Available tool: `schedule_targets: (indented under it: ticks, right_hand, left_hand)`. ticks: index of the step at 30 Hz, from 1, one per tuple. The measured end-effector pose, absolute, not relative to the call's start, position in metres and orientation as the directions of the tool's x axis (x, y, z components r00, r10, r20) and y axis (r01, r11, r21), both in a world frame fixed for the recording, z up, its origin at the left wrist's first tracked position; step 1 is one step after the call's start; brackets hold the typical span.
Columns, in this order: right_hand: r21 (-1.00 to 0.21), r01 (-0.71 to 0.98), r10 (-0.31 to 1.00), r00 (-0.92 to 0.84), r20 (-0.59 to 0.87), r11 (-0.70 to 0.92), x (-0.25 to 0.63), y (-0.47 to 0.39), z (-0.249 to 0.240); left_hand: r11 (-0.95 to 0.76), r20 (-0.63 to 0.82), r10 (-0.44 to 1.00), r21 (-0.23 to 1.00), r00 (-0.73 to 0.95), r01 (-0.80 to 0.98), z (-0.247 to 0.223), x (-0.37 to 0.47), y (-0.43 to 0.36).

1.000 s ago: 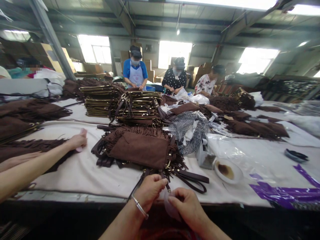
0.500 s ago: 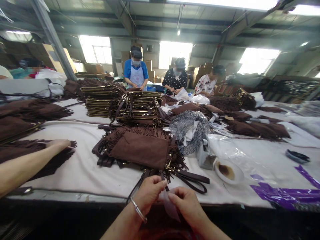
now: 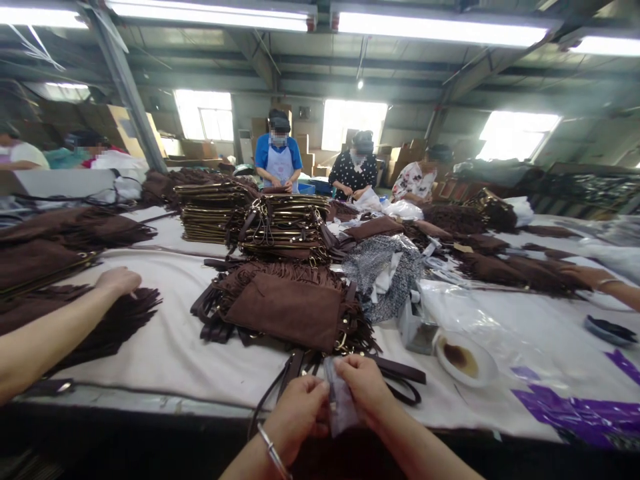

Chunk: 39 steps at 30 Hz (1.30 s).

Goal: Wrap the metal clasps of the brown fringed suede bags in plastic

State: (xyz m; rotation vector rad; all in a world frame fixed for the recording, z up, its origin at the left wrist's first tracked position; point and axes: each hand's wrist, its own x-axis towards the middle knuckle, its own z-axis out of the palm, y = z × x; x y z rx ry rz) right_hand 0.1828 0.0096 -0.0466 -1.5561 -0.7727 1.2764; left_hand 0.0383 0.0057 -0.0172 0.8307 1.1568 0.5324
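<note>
At the table's front edge, my left hand (image 3: 301,408) pinches the left side of a small translucent wrapping (image 3: 342,408). My right hand (image 3: 364,385) grips its upper right part, fingers closed. A dark strip shows through the wrapping between the hands. Just beyond them lies a brown fringed bag (image 3: 285,310) with gold rings, and dark straps (image 3: 400,371) trail from it on the right. Behind the bag stand two stacks of brown bags with gold edges (image 3: 285,220).
A white bowl with brown residue (image 3: 465,358) and a grey metal box (image 3: 416,327) stand to the right. Purple-printed plastic (image 3: 580,410) lies at the right edge. Another person's hand (image 3: 119,281) is over dark fringe at left; a co-worker's arm (image 3: 600,280) reaches in from the right.
My right hand has moved up along the wrapping, which now hangs more upright between my hands. The left neighbour's hand has lifted slightly, and an arm has appeared at right. The view has tilted up.
</note>
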Motion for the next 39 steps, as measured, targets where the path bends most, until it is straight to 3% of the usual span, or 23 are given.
schedule_targets:
  ticks: [6,11,29,31,34,37,39]
  right_hand:
    - [-0.868,-0.228,0.864,0.154,-0.480,-0.442,0.175,0.009,-0.042]
    - [-0.830,-0.147,0.818,0.148,-0.557,-0.538,0.175,0.004,-0.036]
    - [-0.868,-0.044,0.853,0.165,-0.495,-0.495,0.164,0.009,-0.054]
    - [-0.891,0.031,0.885,0.134,-0.446,-0.454,0.167,0.007,-0.056]
    - [-0.904,0.306,0.953,0.133,-0.271,-0.300,0.177,0.004,-0.055]
    - [-0.808,0.588,0.985,0.112,0.129,0.039,0.190,0.002,-0.050]
    - [-0.656,0.700,0.929,-0.030,0.369,0.284,0.196,0.003,-0.044]
  left_hand:
    - [0.556,-0.540,0.806,0.831,0.241,0.004,-0.028,0.035,0.010]
    - [0.340,-0.357,0.933,0.912,0.038,0.228,-0.038,0.030,0.024]
    - [0.357,-0.387,0.918,0.899,0.080,0.251,-0.038,0.047,0.042]
    - [0.339,-0.367,0.927,0.909,0.079,0.241,-0.039,0.049,0.044]
    - [0.321,-0.345,0.935,0.920,0.077,0.227,-0.040,0.049,0.045]
    - [0.308,-0.331,0.939,0.928,0.088,0.208,-0.041,0.048,0.043]
    - [0.302,-0.325,0.940,0.933,0.102,0.194,-0.042,0.049,0.041]
